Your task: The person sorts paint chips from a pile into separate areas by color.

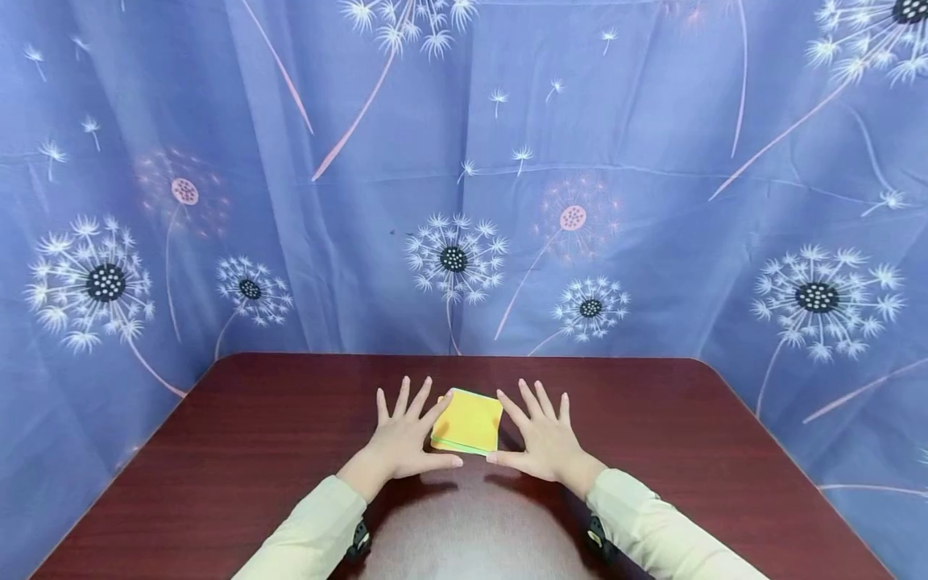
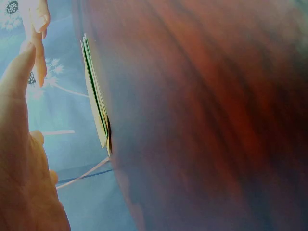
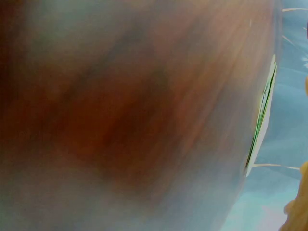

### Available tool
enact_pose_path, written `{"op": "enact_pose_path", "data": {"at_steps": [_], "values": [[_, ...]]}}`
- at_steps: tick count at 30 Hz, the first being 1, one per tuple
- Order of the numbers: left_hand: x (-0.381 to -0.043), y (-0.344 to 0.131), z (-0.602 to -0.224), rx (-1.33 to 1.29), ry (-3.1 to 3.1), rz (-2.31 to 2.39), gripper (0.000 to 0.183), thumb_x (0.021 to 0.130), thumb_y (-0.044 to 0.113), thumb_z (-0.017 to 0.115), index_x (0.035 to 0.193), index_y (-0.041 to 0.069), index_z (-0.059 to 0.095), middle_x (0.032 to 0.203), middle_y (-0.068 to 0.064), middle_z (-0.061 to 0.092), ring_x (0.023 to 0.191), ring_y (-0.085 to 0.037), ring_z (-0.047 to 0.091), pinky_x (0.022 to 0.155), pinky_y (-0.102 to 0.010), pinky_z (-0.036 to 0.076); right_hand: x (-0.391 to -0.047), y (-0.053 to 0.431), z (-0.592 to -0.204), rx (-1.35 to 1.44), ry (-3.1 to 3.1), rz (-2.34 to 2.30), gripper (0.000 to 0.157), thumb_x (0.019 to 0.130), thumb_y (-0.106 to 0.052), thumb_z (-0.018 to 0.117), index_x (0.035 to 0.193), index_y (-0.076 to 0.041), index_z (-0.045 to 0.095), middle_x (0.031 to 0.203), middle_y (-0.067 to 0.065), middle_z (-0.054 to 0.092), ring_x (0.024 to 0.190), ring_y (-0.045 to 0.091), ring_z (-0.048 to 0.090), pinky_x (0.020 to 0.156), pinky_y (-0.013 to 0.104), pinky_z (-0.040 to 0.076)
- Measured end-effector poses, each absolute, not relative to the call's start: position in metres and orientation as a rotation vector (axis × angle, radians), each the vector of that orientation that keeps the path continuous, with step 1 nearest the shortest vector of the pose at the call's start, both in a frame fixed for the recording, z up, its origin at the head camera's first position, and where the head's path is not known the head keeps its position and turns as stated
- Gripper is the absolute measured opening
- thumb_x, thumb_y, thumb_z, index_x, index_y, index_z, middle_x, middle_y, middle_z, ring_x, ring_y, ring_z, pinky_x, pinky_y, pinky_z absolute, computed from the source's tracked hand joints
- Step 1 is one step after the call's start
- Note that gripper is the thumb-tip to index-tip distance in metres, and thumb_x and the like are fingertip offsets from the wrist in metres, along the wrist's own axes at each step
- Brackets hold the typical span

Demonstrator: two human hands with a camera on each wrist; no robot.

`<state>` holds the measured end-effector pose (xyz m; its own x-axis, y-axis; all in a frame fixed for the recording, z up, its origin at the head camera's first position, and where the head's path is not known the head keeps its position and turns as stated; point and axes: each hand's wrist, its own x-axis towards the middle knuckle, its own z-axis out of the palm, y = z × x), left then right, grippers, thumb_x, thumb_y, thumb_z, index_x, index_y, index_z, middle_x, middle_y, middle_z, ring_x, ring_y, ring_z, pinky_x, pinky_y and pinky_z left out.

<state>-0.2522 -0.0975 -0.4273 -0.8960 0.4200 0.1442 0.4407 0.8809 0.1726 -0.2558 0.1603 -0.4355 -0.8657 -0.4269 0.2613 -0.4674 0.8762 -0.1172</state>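
A small stack of square paper sheets, yellow on top with green showing along the near edge, lies on the table between both hands. On its left my left hand has its fingers spread, the index fingertip overlapping the stack's edge in the head view. Mirroring it on the right, my right hand spreads its fingers, thumb tip at the near right corner. The left wrist view shows the stack edge-on, with a gap between it and the hand. Seen from the right wrist, the layered sheets lie flat.
The dark red-brown wooden table has rounded far corners. Behind it and along both sides hangs a blue curtain with dandelion prints. Pale sleeves cover both forearms, and a dark band shows at the left wrist.
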Motion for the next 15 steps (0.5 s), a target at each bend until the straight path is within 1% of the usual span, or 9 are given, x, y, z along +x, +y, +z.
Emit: {"op": "enact_pose_path", "data": {"at_steps": [4,9,15], "values": [[-0.2531,-0.0981,-0.4272,-0.661,-2.957,-0.278,0.098,0.074,0.076,0.056,0.152,0.029,0.021,0.160,-0.010,0.013,0.144,-0.044,0.004,0.105,-0.074,0.001,-0.2539,0.1598,-0.4325,0.673,-2.820,0.307,0.093,0.077,-0.070,0.057,0.150,-0.021,0.029,0.154,0.022,0.025,0.142,0.045,0.017,0.102,0.076,0.010],[-0.2533,-0.0988,-0.4263,-0.644,-2.987,-0.296,0.098,0.074,0.077,0.055,0.152,0.028,0.022,0.159,-0.011,0.014,0.145,-0.041,0.007,0.108,-0.070,0.005,-0.2530,0.1609,-0.4318,0.637,-2.842,0.384,0.092,0.076,-0.068,0.059,0.150,-0.019,0.031,0.153,0.022,0.027,0.141,0.046,0.019,0.103,0.075,0.010],[-0.2529,-0.0994,-0.4255,-0.648,-2.992,-0.332,0.098,0.075,0.075,0.056,0.152,0.028,0.021,0.159,-0.010,0.017,0.145,-0.039,0.009,0.110,-0.067,0.007,-0.2555,0.1629,-0.4331,0.646,-2.811,0.435,0.092,0.076,-0.066,0.061,0.149,-0.017,0.033,0.151,0.022,0.030,0.141,0.043,0.022,0.104,0.074,0.014]]}}
